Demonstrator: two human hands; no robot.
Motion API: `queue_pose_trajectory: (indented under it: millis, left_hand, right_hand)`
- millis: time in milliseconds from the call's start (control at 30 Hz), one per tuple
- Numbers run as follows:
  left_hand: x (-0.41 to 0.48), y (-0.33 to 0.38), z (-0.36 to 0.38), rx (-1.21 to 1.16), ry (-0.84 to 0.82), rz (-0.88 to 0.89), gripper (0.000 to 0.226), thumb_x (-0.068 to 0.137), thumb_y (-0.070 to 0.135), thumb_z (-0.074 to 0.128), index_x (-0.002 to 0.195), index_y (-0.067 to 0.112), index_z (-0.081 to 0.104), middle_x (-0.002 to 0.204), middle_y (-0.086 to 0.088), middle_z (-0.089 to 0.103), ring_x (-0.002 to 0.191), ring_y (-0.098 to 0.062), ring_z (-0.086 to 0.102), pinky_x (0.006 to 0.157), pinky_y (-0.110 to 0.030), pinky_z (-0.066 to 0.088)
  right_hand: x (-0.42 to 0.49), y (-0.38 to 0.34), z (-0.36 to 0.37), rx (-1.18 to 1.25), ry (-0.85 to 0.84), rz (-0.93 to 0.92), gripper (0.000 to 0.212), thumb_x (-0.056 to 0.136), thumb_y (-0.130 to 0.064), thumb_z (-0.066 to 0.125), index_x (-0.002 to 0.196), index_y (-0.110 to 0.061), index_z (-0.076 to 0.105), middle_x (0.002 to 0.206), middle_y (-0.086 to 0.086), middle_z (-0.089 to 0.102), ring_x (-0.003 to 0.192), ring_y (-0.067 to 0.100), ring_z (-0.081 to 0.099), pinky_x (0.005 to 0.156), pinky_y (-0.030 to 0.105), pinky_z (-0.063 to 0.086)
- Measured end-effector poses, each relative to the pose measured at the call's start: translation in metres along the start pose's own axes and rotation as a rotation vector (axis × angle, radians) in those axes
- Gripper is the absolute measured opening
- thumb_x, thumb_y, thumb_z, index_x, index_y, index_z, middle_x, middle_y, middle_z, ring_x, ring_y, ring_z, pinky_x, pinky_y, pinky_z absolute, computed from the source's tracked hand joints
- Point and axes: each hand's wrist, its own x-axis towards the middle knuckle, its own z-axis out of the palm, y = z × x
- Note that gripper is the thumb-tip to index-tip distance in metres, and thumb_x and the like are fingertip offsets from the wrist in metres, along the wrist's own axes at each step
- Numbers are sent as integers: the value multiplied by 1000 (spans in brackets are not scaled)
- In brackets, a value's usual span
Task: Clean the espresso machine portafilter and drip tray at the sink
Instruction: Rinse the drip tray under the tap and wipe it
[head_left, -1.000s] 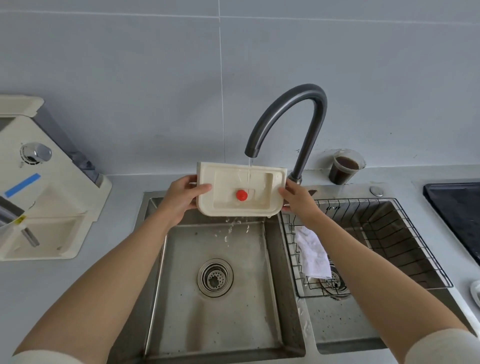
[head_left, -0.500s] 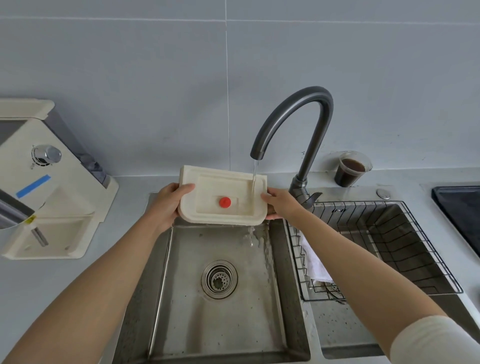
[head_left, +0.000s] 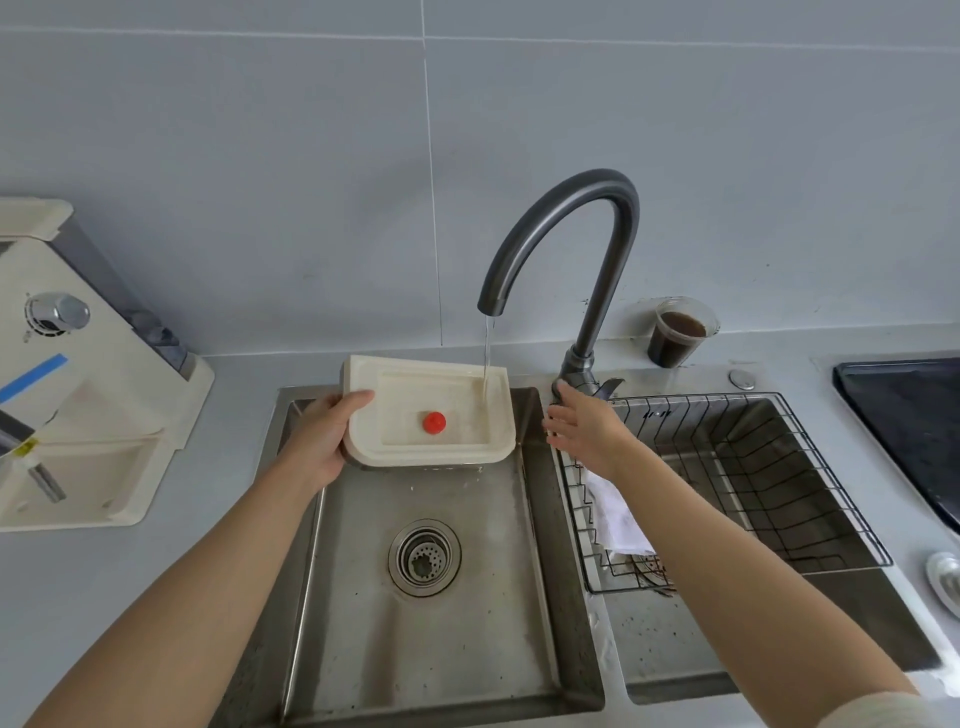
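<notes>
A: State of the left hand (head_left: 322, 441)?
B: It grips the left end of the drip tray (head_left: 402, 397). The thumb lies over the rim and the fingers go underneath, out of sight. It alone carries the tray.
A: And the right hand (head_left: 584, 426)?
B: Off the tray and holding nothing. Its fingers are straight and spread, palm down, just right of the tray. The topmost fingertip is at the base of the tap (head_left: 597, 291); contact cannot be confirmed.
A: Tray position?
B: Above the back edge of the left sink basin (head_left: 415, 649), hollow side up and near level. A red knob (head_left: 434, 422) sits mid-floor.
A: Water?
B: On. A thin stream (head_left: 487, 353) falls from the spout into the tray's far right corner.
A: Below the tray?
B: A round strainer drain (head_left: 424, 557) in the basin floor.
A: Right basin?
B: A black wire basket (head_left: 779, 467) sits in it. A white cloth (head_left: 615, 514) hangs at the basket's left side, partly behind the right forearm.
A: Counter?
B: A clear cup of dark liquid (head_left: 675, 338) stands right of the tap. A cream espresso machine (head_left: 78, 415) is at far left, with a strip of blue tape on it. A black hob (head_left: 909, 426) is at the right edge.
</notes>
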Motion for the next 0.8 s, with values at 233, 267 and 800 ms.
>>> queue_pose_trajectory:
  millis: [233, 267, 800]
  left_hand:
    - [-2, -9, 5, -51, -12, -7, 4, 90, 13, 55, 91, 10, 56, 94, -7, 63, 82, -20, 60, 69, -36, 47]
    - [-2, -9, 5, -54, -14, -8, 5, 90, 13, 55, 93, 10, 56, 95, -7, 63, 83, -21, 60, 70, -36, 47]
    - [-9, 2, 1, -21, -54, -11, 28, 89, 15, 56, 115, 3, 52, 112, -13, 60, 92, -25, 59, 65, -36, 55]
  right_hand:
    - [-16, -17, -27, 506, 35, -12, 70, 99, -45, 25, 146, 1, -1, 155, 20, 3, 145, 30, 7, 118, 37, 10]
    - [-18, -21, -26, 557, 35, -24, 70, 99, -46, 22, 146, 2, 0, 155, 19, 5, 145, 28, 8, 118, 36, 10]
    - [-9, -51, -18, 490, 17, 3, 77, 96, -52, 28, 147, -3, -4, 154, 5, 21, 143, 19, 19, 115, 27, 19]
